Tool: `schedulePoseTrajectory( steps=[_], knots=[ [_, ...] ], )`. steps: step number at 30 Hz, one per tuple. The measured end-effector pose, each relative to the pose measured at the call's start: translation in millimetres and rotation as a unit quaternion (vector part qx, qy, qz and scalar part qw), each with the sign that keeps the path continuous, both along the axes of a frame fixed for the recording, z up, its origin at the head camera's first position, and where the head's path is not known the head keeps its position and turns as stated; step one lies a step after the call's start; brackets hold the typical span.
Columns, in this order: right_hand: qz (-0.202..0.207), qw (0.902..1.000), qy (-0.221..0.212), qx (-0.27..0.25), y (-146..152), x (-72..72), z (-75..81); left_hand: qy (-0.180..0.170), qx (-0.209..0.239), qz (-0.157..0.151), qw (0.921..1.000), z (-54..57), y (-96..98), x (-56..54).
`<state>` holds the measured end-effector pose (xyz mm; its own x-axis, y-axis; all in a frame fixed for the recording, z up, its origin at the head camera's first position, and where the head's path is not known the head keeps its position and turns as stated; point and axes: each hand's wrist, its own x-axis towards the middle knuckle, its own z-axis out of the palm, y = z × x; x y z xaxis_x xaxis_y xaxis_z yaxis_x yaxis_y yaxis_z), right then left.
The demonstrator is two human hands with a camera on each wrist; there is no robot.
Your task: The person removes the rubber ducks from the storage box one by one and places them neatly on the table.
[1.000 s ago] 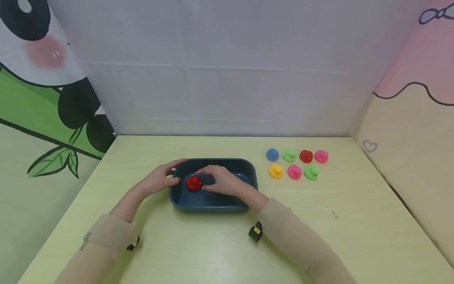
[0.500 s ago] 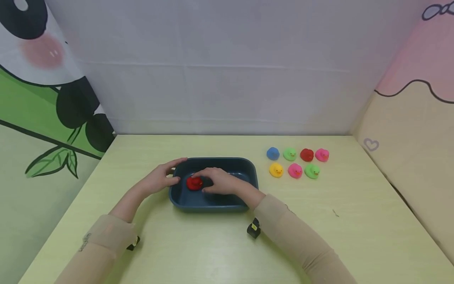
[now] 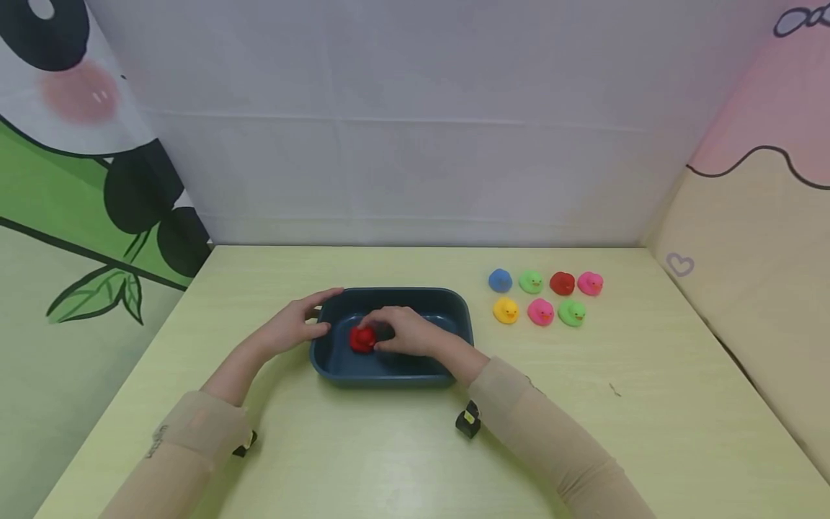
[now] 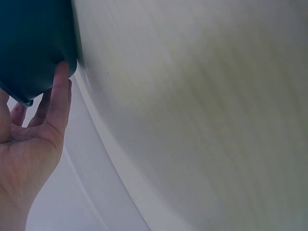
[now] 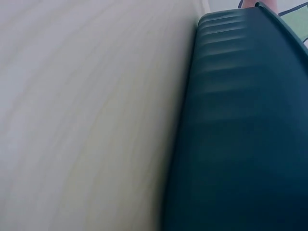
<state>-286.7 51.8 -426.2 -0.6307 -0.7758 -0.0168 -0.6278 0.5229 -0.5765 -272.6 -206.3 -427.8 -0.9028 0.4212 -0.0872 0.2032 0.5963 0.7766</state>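
A dark blue-green rectangular tub [image 3: 389, 382] stands on the table, a red rubber duck [image 3: 362, 339] inside it toward the left. My right hand [image 3: 408, 333] reaches into the tub from the right and pinches the duck between thumb and fingers. The left hand [image 3: 292, 328] holds the tub's left end, thumb over the rim and fingers along the outside. In the left wrist view, the fingers [image 4: 59, 96] of that hand lie against the tub's outer wall [image 4: 38, 43]. The right wrist view shows mainly the tub's near outer wall [image 5: 240, 144]; the right hand is hidden there.
Several rubber ducks sit in two rows to the right of the tub: blue [image 3: 500, 280], green [image 3: 531, 282], red [image 3: 562, 283] and pink [image 3: 590, 283] at the back, with yellow [image 3: 506, 311], pink [image 3: 540, 312] and green [image 3: 572, 313] in front. A pale wall [image 3: 415, 173] rises behind the table.
The red duck in the tub has shifted slightly right and turned, with my right hand's fingers now closed in on it. My left hand has stayed at the tub's left end.
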Motion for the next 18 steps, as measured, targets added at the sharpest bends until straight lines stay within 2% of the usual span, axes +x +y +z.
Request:
schedulePoseTrajectory(
  steps=[7, 18],
  knots=[
    [-0.013, 0.9995, -0.022, -0.018, -0.2, 0.5, -2.9, 0.001, 0.005, -0.004, 1.0, -1.6, -0.8, -1.5],
    [-0.005, 0.9999, 0.013, -0.008, -0.2, 2.6, -4.1, -0.002, 0.012, -0.005, 0.9999, -1.5, -1.2, -1.3]
  ],
)
